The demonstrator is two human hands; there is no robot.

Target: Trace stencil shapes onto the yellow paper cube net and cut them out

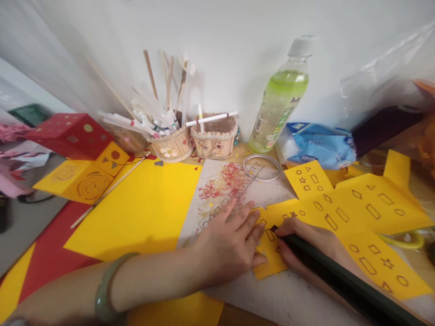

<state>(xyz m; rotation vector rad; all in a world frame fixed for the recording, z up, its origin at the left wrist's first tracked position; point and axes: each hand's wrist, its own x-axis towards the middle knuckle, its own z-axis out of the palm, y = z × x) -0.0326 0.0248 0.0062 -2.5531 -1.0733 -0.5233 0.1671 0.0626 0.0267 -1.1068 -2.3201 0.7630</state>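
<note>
My left hand (227,244) lies flat with its fingers spread, the fingertips at the left edge of a yellow card cutout (343,213). Drawn outlines of stars, rectangles, ovals and triangles cover the cutout's panels. My right hand (306,240) is closed around a thick, dark pen-like tool (326,262). Its black tip meets the card beside a drawn rectangle; the exact kind of tool is unclear. Under and beyond my left fingers, a clear strip with shape outlines (220,207) rests on a pale, speckled board (190,222).
Behind stand two stick-sided baskets, one with markers (175,142), the other with a marker across its rim (215,142). A green drink bottle (280,99), a blue packet (316,142) and a white ring (261,178) are nearby. Left are a red box (71,136) and yellow sheets (142,203).
</note>
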